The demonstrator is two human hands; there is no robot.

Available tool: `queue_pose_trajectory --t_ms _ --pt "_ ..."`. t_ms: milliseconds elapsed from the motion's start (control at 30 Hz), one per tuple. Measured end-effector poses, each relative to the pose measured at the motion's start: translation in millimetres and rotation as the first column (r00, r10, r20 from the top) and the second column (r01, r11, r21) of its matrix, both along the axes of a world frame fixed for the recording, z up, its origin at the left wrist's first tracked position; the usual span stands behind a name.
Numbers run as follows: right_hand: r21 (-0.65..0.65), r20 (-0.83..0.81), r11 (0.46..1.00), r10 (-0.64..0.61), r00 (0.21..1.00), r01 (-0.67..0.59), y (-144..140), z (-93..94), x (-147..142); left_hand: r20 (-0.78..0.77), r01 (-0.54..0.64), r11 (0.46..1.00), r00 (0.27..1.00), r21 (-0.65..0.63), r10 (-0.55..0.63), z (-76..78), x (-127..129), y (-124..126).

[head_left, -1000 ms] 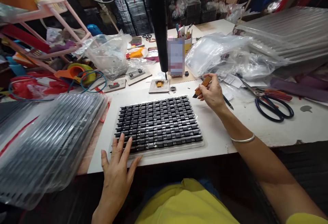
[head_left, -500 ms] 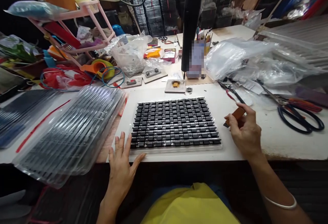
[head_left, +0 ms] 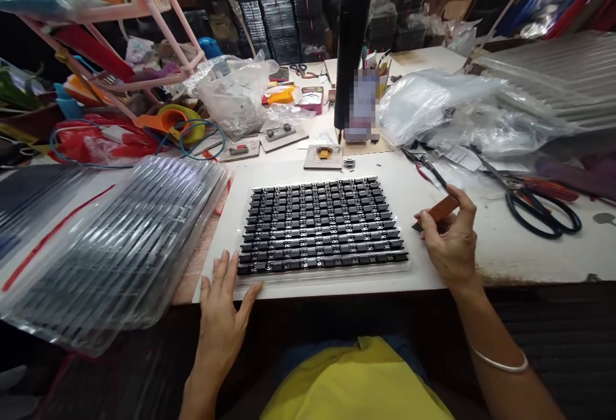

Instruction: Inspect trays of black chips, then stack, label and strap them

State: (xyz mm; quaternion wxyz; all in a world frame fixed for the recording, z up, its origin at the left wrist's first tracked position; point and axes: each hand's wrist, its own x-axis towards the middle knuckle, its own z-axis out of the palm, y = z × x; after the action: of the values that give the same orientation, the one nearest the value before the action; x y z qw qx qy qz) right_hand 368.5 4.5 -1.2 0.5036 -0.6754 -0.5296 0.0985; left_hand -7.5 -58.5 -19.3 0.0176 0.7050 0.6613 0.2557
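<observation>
L hand (head_left: 224, 298), fingers spread & gripping nothing visible, rests at the near-L corner of a clear tray (head_left: 332, 272) packed w/ rows of black connectors (head_left: 317, 224); its fingertips appear to touch the edge. R hand (head_left: 452, 247) pinches a brown-handled tool (head_left: 441, 210), dark tip pointing toward the tray, just off its R side, no contact. A sec. ago the R hand was out by the tray's far-R corner; it's now nearer the front, which leaves the tool alongside the rows, prob. in easy reach of them. L hand keeps its corner. Beyond the tray's far edge: a flat block (head_left: 317, 162) & a loose connector (head_left: 349, 163). Scissors (head_left: 543, 215) lie well to the tray's R; ribbed plastic trays (head_left: 115, 247) stand to its L.
</observation>
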Motion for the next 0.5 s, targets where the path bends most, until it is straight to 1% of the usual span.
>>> queue_pose_trajectory --t_ms 100,167,233,300,367,433,467,500 --pt "0.006 -0.010 1.000 0.010 1.000 -0.010 -0.3 -1.5 0.9 0.004 0.009 1.000 1.000 -0.018 -0.009 0.5 2.3 -2.1" --pt "0.007 -0.008 1.000 0.008 1.000 -0.008 -0.4 -2.3 1.3 0.031 0.013 1.000 0.999 -0.024 -0.012 3.9 1.7 -3.8" --pt "0.004 -0.014 1.000 0.010 1.000 -0.010 -0.6 -2.8 1.2 0.090 -0.010 1.000 0.996 0.025 0.007 11.0 -1.0 -5.5" --pt "-0.004 -0.021 1.000 0.011 1.000 -0.011 -1.1 -3.0 1.0 0.146 -0.076 0.989 0.988 0.129 0.056 21.2 -4.8 -7.5" --pt "-0.014 -0.028 1.000 0.008 1.000 -0.009 -1.5 -3.0 0.7 0.176 -0.161 0.958 0.977 0.236 0.121 32.5 -8.5 -10.5" --pt "-0.019 -0.037 1.000 0.006 0.999 -0.006 -1.8 -2.7 0.4 0.198 -0.242 0.916 0.963 0.320 0.185 42.5 -12.1 -15.4" --pt "-0.020 -0.041 1.000 0.005 0.999 -0.006 -2.0 -2.3 0.1 0.214 -0.285 0.886 0.952 0.365 0.217 46.4 -14.5 -18.7" --pt "-0.020 -0.045 1.000 0.005 0.999 -0.006 -2.2 -1.7 -0.4 0.237 -0.331 0.845 0.939 0.420 0.250 49.5 -18.0 -22.5"
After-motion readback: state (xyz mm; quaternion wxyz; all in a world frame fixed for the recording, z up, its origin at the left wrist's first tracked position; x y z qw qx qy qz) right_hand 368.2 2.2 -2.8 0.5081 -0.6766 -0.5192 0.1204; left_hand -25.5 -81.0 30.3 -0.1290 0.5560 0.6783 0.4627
